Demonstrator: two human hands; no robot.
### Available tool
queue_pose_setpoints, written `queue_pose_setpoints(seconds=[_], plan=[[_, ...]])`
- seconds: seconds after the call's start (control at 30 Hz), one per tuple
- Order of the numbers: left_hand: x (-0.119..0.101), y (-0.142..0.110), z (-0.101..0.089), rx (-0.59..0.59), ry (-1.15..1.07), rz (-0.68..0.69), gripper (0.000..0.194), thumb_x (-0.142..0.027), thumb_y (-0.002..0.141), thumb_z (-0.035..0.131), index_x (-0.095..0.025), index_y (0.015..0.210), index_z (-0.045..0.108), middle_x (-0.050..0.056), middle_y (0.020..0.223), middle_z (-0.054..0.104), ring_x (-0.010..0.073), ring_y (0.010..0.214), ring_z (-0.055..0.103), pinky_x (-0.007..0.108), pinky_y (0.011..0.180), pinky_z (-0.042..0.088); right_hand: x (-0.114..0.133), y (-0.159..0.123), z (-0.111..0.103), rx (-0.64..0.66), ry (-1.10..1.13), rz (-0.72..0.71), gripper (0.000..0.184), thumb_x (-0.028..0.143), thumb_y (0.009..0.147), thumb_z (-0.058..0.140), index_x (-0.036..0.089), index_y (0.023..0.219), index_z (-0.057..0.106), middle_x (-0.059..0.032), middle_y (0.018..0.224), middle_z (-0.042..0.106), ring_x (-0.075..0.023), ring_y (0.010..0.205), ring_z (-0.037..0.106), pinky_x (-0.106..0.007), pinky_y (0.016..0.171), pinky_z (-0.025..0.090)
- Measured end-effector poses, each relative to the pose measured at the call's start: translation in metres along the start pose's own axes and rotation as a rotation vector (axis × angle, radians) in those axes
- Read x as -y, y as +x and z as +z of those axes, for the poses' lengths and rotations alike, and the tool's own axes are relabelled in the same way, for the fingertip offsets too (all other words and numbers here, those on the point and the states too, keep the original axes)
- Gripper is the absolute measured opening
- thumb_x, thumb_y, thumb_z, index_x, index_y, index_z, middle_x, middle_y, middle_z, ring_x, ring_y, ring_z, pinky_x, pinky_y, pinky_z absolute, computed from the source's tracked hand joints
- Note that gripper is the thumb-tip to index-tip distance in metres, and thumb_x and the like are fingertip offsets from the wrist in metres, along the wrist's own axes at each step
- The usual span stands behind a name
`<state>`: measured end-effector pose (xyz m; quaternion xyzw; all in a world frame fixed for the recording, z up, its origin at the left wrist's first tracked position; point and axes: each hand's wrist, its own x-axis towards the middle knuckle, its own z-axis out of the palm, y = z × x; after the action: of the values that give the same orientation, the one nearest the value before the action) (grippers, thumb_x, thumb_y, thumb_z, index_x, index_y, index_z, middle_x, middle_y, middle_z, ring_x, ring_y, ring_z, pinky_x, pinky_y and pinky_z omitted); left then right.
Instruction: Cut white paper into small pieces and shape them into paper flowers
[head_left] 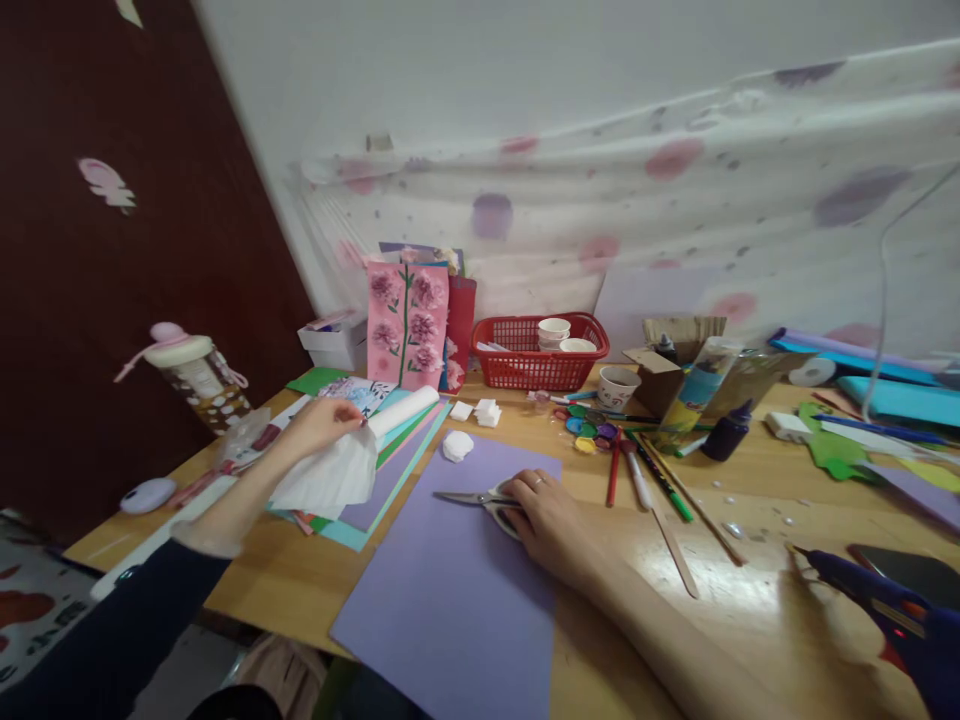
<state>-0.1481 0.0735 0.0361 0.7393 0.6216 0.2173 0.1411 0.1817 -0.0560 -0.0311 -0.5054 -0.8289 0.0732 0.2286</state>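
Note:
My left hand (pixel 324 423) is closed on a sheet of white tissue paper (pixel 330 478), which hangs down over a stack of coloured paper sheets (pixel 390 470). My right hand (pixel 544 515) rests on a pair of scissors (pixel 472 497), its fingers over the handles and the blades pointing left. The scissors lie on a large purple sheet (pixel 450 590) on the wooden table (pixel 750 590). A small white paper flower (pixel 457 445) sits at the purple sheet's far edge.
A red basket (pixel 540 352) with paper cups stands at the back, beside a pink flower card (pixel 407 325). Pencils, brushes and paint pots (pixel 592 432) lie right of the purple sheet. A glue gun (pixel 885 605) lies at the near right. A bottle (pixel 199 375) stands far left.

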Motion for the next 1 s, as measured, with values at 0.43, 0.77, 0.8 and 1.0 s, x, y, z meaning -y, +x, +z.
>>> queue_pose_setpoints(seconds=[0.43,0.77,0.8,1.0], plan=[[-0.005,-0.029,0.021,-0.145,-0.019,-0.104,0.013,-0.027,0.064,0.057,-0.019,0.056,0.050,0.000,0.058,0.055,0.0192,0.063,0.055,0.026,0.059,0.038,0.005,-0.001,-0.005,-0.207,0.161,-0.046,0.016,0.019,0.088,0.041,0.017,0.086,0.058,-0.0107,0.091,0.060,-0.0234,0.088,0.053,-0.039,0.078,0.042],[-0.130,-0.076,0.051,0.093,-0.873,0.257,0.017,-0.030,0.068,0.064,-0.019,0.066,0.051,-0.001,0.063,0.057,0.0141,0.060,0.053,0.025,0.058,0.039,0.018,0.001,0.006,-0.155,1.366,0.206,0.066,0.059,0.071,0.063,0.028,0.125,0.040,-0.0116,0.131,0.047,-0.0238,0.114,0.050,-0.041,0.089,0.045],[-0.140,-0.078,0.060,0.200,-0.911,0.281,0.015,-0.030,0.069,0.064,-0.019,0.070,0.053,0.000,0.067,0.060,0.0151,0.062,0.055,0.025,0.058,0.039,0.017,0.002,0.007,-0.167,1.373,0.198,0.073,0.058,0.066,0.069,0.028,0.126,0.039,-0.0117,0.133,0.046,-0.0243,0.116,0.049,-0.041,0.091,0.044],[-0.156,-0.074,0.094,0.273,-0.824,0.372,0.012,-0.030,0.078,0.057,-0.020,0.083,0.059,0.004,0.073,0.068,0.0185,0.068,0.060,0.026,0.060,0.039,0.017,0.001,0.002,-0.200,1.434,0.283,0.057,0.044,0.070,0.071,0.021,0.116,0.048,-0.0097,0.118,0.060,-0.0241,0.105,0.057,-0.038,0.090,0.045]])
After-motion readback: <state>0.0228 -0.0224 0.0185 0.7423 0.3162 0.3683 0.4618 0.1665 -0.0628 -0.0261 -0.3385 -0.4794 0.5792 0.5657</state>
